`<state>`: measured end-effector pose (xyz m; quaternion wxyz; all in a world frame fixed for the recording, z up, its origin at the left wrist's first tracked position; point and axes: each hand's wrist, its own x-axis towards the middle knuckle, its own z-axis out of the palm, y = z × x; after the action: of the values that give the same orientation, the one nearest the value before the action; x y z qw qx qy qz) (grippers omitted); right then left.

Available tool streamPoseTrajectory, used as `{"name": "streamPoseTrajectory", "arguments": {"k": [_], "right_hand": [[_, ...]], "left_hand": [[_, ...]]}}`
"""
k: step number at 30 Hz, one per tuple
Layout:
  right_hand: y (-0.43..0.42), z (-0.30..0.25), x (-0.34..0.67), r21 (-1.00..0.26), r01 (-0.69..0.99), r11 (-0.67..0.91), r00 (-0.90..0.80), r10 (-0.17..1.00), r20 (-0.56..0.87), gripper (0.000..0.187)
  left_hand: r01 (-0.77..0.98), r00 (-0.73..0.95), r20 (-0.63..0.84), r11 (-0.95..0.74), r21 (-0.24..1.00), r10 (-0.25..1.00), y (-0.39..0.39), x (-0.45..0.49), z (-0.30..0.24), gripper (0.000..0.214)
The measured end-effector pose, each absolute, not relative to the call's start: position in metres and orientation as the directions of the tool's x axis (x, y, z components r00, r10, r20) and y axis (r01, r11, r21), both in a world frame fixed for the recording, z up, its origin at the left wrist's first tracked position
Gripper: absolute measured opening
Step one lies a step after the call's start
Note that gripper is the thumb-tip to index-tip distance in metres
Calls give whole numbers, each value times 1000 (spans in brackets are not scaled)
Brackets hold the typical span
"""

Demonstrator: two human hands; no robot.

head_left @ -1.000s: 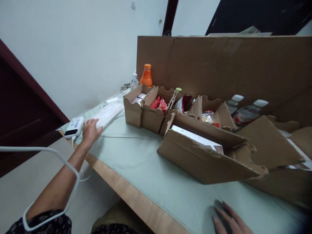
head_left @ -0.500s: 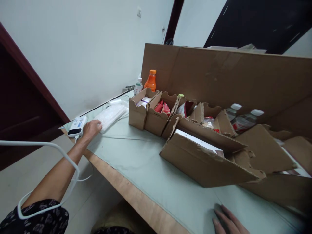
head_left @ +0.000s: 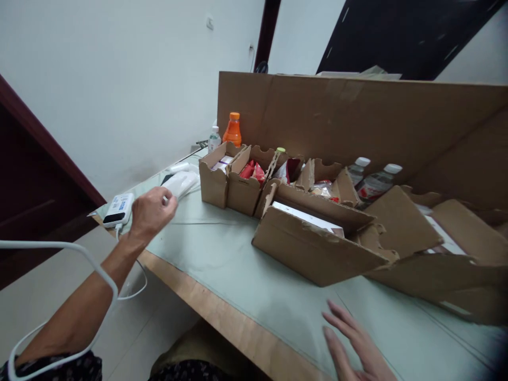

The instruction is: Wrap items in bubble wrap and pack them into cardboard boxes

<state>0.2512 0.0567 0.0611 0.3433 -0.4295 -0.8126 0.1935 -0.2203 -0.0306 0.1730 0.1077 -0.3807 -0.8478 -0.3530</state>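
Observation:
My left hand point(head_left: 154, 212) is closed, with thumb and fingers pinched at the near end of a whitish, see-through plastic bag point(head_left: 181, 182) at the table's left end. Its fingertips partly hide the place where they meet the plastic. A white power bank point(head_left: 119, 209) with a dark display lies just left of that wrist, a cable plugged into it. At the lower right my right hand point(head_left: 359, 346) hovers over the table point(head_left: 222, 264), fingers apart and nothing in them. The nearest thing to it is a cardboard box point(head_left: 313, 254) holding a flat white box point(head_left: 305, 218).
Several open cardboard bins point(head_left: 214, 182) hold red and clear packets. An orange drink bottle point(head_left: 233, 129) and clear bottles point(head_left: 377, 182) stand behind, before a tall cardboard panel point(head_left: 317, 116). A white cable point(head_left: 91, 264) loops across my left forearm.
My left hand has come up and nearer, its fingers curling tighter at the plastic. My right hand has moved further into view with its fingers spread. The view has shifted slightly right.

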Motion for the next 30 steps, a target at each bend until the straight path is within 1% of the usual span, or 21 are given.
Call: {"name": "streamPoseTrajectory", "arguments": {"k": [1, 2, 4, 6, 7, 8, 10, 12, 14, 16, 18, 19, 20, 22, 23, 24, 25, 26, 28, 30], "right_hand": [[48, 68, 235, -699, 502, 510, -429, 848, 311, 30], [40, 74, 218, -792, 428, 435, -468, 856, 217, 36], [28, 80, 188, -939, 266, 218, -580, 814, 25, 60], [23, 78, 170, -989, 150, 4, -652, 753, -95, 83], [23, 76, 166, -990, 129, -56, -648, 751, -127, 87], [25, 72, 166, -988, 138, -73, -614, 777, -143, 87], [30, 66, 176, -974, 225, -26, -490, 861, -136, 76], [38, 65, 193, -939, 342, 35, -381, 919, -105, 66], [49, 69, 212, -898, 434, 77, -355, 931, -92, 63], [61, 76, 234, -838, 530, 131, -386, 917, -101, 63], [73, 81, 257, -731, 655, 192, -377, 921, -95, 63], [77, 83, 269, -659, 720, 216, -340, 938, -64, 62], [80, 84, 279, -581, 780, 233, -287, 958, -2, 60], [78, 84, 289, -435, 857, 277, -214, 958, 189, 51], [74, 84, 288, -378, 867, 327, -230, 932, 280, 45], [69, 84, 281, -332, 857, 393, -279, 898, 341, 39], [63, 83, 269, -298, 829, 474, -360, 858, 365, 36], [57, 83, 254, -273, 781, 561, -460, 814, 355, 35], [48, 80, 218, -259, 668, 697, -647, 717, 259, 37], [45, 75, 194, -264, 595, 759, -749, 643, 160, 40]], "left_hand": [[730, -651, 430, 363, 579, 625, -29, -196, 170, 20], [731, -607, 401, 283, 621, 686, -26, -170, 163, 20], [692, -501, 322, 148, 706, 804, -21, -111, 142, 23], [622, -386, 242, 57, 781, 890, -20, -54, 118, 22], [586, -327, 209, 24, 810, 922, -23, -29, 107, 21], [539, -272, 176, -2, 842, 946, -27, -8, 99, 21], [438, -171, 130, -43, 898, 977, -38, 19, 90, 24], [430, -115, 144, -81, 899, 983, -48, 25, 88, 24], [526, -114, 215, -125, 841, 970, -53, 16, 89, 20], [622, -125, 290, -153, 768, 949, -51, 3, 88, 18], [687, -110, 353, -185, 702, 929, -44, -8, 85, 18], [714, -88, 378, -205, 669, 922, -41, -11, 83, 18], [739, -62, 398, -226, 635, 915, -37, -12, 80, 18], [779, -11, 423, -257, 571, 906, -29, -10, 76, 19], [798, 8, 427, -264, 542, 904, -26, -7, 74, 20], [816, 29, 429, -269, 511, 903, -23, -4, 72, 22], [836, 51, 427, -272, 477, 903, -19, -1, 71, 23], [856, 76, 417, -274, 439, 906, -16, 2, 69, 25], [890, 120, 362, -261, 374, 925, -9, 5, 66, 26], [912, 136, 282, -231, 338, 950, -4, 4, 62, 25]]}}
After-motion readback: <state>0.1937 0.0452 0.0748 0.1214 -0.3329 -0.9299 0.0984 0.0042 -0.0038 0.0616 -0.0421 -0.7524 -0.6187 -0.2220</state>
